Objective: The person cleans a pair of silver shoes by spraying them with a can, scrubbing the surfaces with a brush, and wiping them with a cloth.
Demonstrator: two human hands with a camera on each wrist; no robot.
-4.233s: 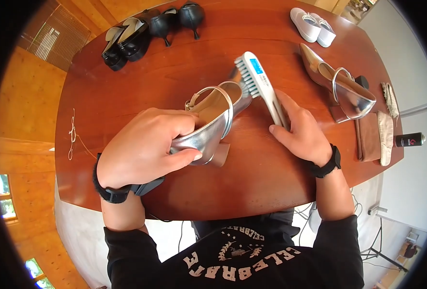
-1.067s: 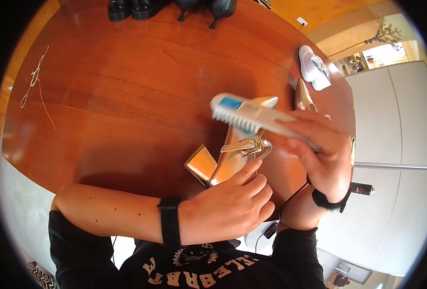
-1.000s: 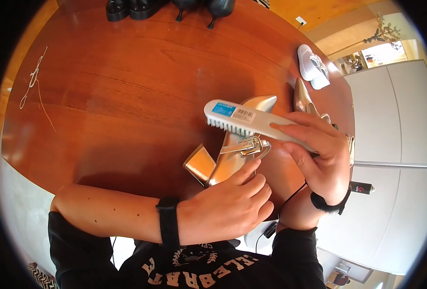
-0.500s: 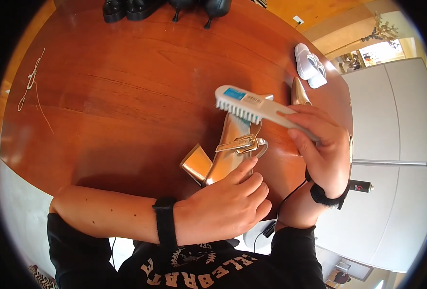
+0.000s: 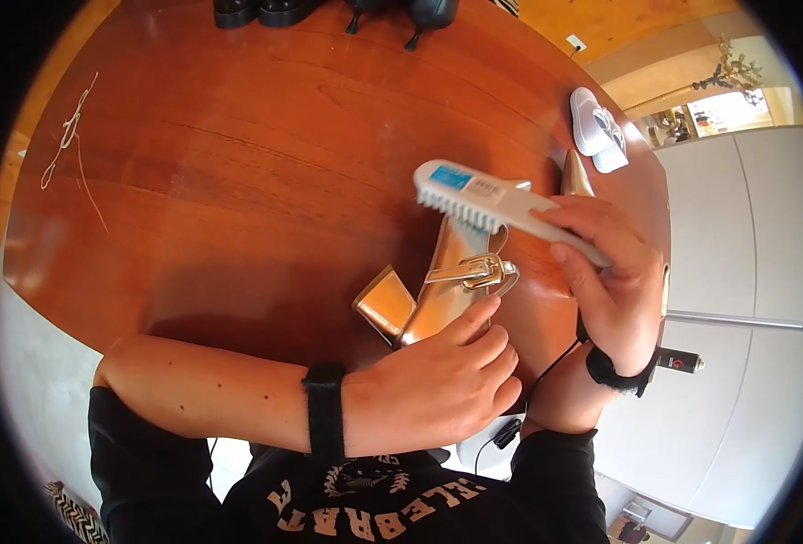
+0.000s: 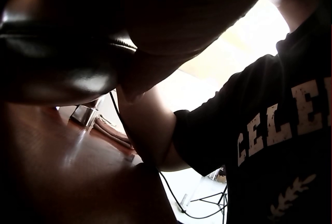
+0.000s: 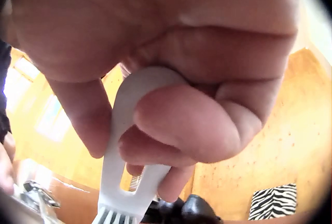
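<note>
A metallic high-heeled shoe (image 5: 430, 313) lies tipped on its side near the table's front edge. Its block heel (image 5: 387, 303) points left and its strap buckle (image 5: 483, 270) faces up. My left hand (image 5: 433, 385) grips it at the back, with the index fingertip close by the buckle. In my right hand (image 5: 612, 263) is the handle of a white scrub brush (image 5: 474, 189). The brush's bristles face down and overlap the shoe's front half, hiding much of it. In the right wrist view, curled fingers (image 7: 181, 120) wrap the brush handle (image 7: 122, 130).
The matching metallic shoe (image 5: 577, 174) shows partly behind the right hand. White sneakers (image 5: 594, 131) stand at the far right, black shoes (image 5: 261, 11) and black heels (image 5: 433, 14) at the far edge. A string (image 5: 71, 131) lies left. A dark spray can (image 5: 680, 360) is at right.
Since the earliest frame, the shoe has been turned onto its side, heel to the left, and the view has shifted. Over the last second the brush moved slightly up and right above it.
</note>
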